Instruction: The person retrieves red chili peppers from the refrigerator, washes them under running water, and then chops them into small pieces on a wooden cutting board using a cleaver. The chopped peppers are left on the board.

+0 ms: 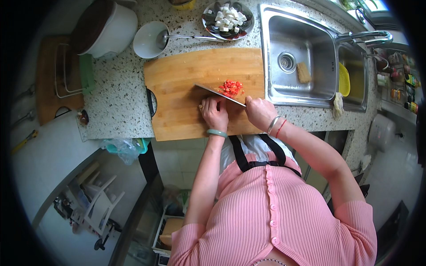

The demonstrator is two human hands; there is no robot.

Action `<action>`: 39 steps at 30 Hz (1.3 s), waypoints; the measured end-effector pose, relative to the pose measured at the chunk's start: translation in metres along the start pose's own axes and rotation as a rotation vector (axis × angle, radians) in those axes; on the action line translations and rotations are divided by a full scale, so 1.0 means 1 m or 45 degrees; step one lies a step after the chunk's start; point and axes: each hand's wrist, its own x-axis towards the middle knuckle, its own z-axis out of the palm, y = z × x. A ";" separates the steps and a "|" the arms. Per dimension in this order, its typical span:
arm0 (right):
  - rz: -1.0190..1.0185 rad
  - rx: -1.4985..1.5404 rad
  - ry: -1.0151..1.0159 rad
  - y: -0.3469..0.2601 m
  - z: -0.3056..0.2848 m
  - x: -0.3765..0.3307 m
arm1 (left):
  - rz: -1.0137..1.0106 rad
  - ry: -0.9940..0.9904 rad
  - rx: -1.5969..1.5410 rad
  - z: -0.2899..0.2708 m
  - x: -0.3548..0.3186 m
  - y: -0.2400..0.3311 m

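On the wooden cutting board [177,75] lies a small heap of finely chopped red pepper [231,88]. My right hand [261,113] is wrapped round the handle of a kitchen knife [212,91], whose blade slants across the board just on the near side of the heap. Close behind the blade, my left hand [215,114] rests on the board with its fingers curled under. Anything beneath those fingertips is hidden from view.
Beyond the board stand a white bowl [145,41] with a metal spoon [191,37] and a plate of white cubes [230,20] over dark pieces. At right is a steel sink [275,95] holding a sponge [304,72]. A lidded white pot [116,31] stands far left.
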 end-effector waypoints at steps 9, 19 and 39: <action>-0.022 0.070 -0.079 -0.002 -0.025 -0.009 | -0.115 0.027 -0.098 0.000 -0.003 0.005; 0.023 0.044 -0.013 -0.001 0.002 -0.002 | -0.025 0.002 -0.079 0.000 -0.001 0.001; 0.005 0.045 -0.008 0.001 0.001 -0.002 | -0.056 -0.017 -0.046 -0.002 -0.005 -0.002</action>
